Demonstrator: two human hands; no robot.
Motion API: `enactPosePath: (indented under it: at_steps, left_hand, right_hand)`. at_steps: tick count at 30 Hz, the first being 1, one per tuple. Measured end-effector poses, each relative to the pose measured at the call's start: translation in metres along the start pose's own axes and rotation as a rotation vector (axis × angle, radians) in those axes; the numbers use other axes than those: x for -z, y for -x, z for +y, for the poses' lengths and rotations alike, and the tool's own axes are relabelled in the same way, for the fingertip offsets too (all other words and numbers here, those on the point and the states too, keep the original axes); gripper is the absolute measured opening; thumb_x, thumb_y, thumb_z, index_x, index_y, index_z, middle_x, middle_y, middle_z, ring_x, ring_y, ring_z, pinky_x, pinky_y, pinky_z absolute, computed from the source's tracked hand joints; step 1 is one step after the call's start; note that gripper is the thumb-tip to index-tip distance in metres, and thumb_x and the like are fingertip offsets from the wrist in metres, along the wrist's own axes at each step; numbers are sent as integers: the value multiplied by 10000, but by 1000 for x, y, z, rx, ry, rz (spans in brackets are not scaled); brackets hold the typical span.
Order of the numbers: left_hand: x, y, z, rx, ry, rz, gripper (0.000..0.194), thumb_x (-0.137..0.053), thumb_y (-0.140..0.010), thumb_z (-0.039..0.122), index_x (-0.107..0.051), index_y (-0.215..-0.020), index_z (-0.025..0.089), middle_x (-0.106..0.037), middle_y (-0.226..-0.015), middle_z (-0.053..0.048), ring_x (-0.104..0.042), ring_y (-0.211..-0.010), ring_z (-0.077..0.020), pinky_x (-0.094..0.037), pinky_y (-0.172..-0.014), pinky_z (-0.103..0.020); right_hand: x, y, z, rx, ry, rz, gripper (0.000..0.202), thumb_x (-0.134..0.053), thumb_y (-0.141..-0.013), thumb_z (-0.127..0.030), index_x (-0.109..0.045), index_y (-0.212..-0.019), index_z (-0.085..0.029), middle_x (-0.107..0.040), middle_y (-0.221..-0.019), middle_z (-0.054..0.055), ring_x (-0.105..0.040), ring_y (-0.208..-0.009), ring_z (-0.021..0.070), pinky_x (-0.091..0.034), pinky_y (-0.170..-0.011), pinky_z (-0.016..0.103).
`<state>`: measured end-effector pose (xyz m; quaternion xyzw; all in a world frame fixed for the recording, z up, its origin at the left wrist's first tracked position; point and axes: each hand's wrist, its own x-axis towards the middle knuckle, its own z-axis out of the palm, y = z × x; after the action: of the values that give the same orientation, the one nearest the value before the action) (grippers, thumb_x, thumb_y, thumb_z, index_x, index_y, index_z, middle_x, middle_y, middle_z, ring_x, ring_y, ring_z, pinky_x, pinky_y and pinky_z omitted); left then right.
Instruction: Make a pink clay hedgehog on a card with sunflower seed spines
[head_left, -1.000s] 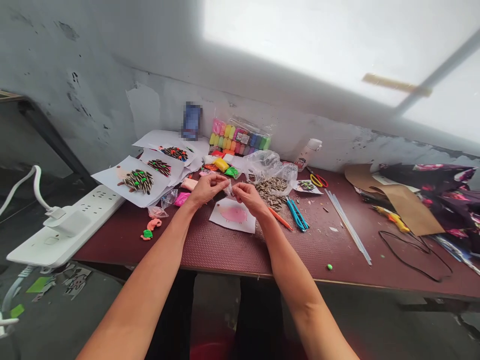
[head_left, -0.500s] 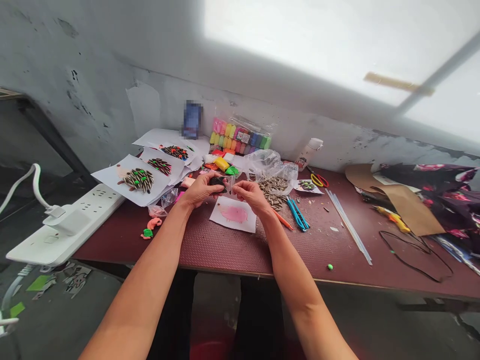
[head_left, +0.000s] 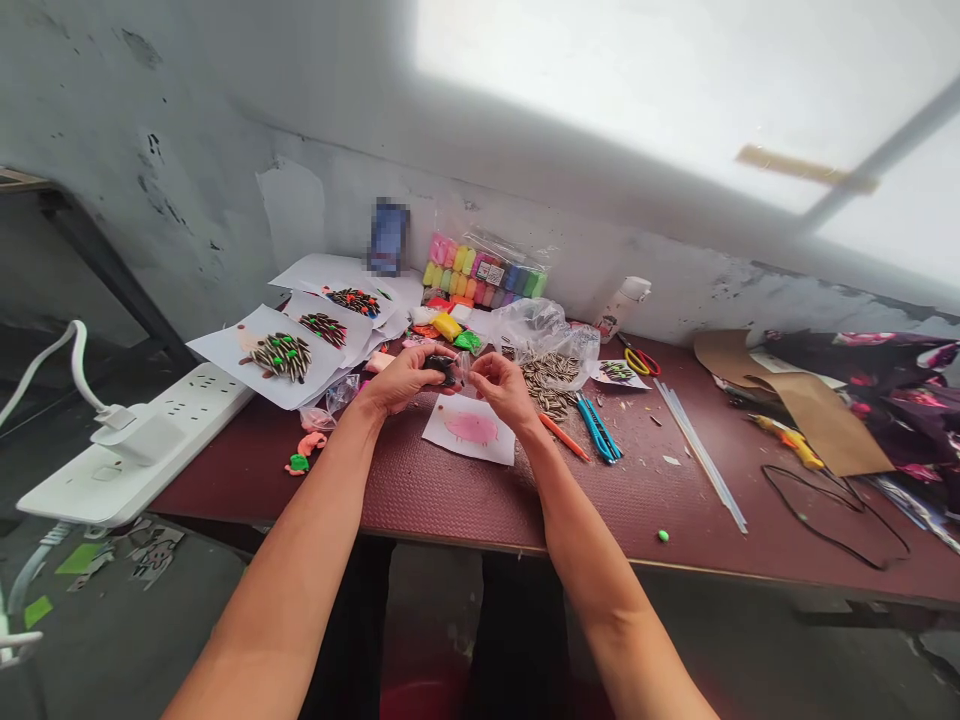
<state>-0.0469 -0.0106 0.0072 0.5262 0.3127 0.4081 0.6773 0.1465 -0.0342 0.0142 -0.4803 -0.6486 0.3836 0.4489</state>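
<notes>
My left hand [head_left: 409, 378] is closed around a small clear bag of black modelling clay [head_left: 442, 367]. At the bag's clear plastic end, my right hand [head_left: 501, 384] has its fingers pinched together on the film. Both hands hover over a white paper card [head_left: 470, 432] with a pink oval animal shape on it and a small brown dot at its upper left. To the right of the card lie an orange pen [head_left: 564, 437] and a blue utility knife [head_left: 598, 428]. Behind my right hand spreads a pile of striped sunflower seeds [head_left: 553, 378], partly under a clear plastic bag [head_left: 536, 325].
Papers with seed-covered hedgehogs [head_left: 281, 355] lie at left beside a white power strip [head_left: 127, 450]. Colourful clay packs [head_left: 484, 270] lean on the wall. Scissors [head_left: 641, 360], a white bottle [head_left: 624, 305], clear glue sticks [head_left: 701, 455] and a yellow glue gun [head_left: 795, 440] are at right.
My right fingers have shifted slightly along the clear end of the bag, which looks more crumpled now. My left hand keeps its hold. The whole view has moved a little.
</notes>
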Motion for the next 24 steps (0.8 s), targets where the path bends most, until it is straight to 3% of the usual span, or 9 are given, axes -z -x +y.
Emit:
enactPosePath:
  at_steps: [4,8,11,14,24]
  left_hand:
    - [-1,0,0,15,25,36,389,-653,-692,33,-609,-1065,134,-734,-885,-32,-706,-695,-127,-609,-728,-300]
    - [-2,-1,1,33,34,76,400,-629,-681,11,-604,-1060,137,-729,-886,-25,-703,-688,-122,-615,-710,-289]
    - [-2,-1,1,49,16,73,402,-623,-678,14,-607,-1058,145,-721,-886,-19,-700,-710,-130,-627,-710,-307]
    - [-1,-1,1,52,3,60,385,-626,-687,26,-612,-1051,150,-716,-889,-18,-698,-750,-138,-635,-730,-322]
    - [-3,-2,3,118,47,93,416,-616,-671,1,-617,-1063,141,-713,-811,-11,-688,-661,-129,-626,-665,-294]
  right_hand:
    - [2,0,-2,70,65,-3,128,-587,-762,-325,-599,-788,-200,-592,-728,-24,-474,-609,96,-412,-600,227]
    - [4,1,-2,46,164,-60,259,-546,-749,-220,-710,-945,-180,-698,-959,27,-525,-687,99,-440,-658,230]
    - [5,1,1,18,140,-108,282,-659,-756,-290,-735,-1003,-179,-698,-994,37,-537,-701,99,-444,-644,224]
    - [5,0,6,35,107,-126,288,-756,-735,-388,-760,-935,-181,-693,-974,40,-544,-718,104,-442,-644,227]
    - [3,0,6,80,69,-132,229,-757,-734,-393,-680,-774,-181,-646,-1021,44,-569,-795,119,-448,-671,239]
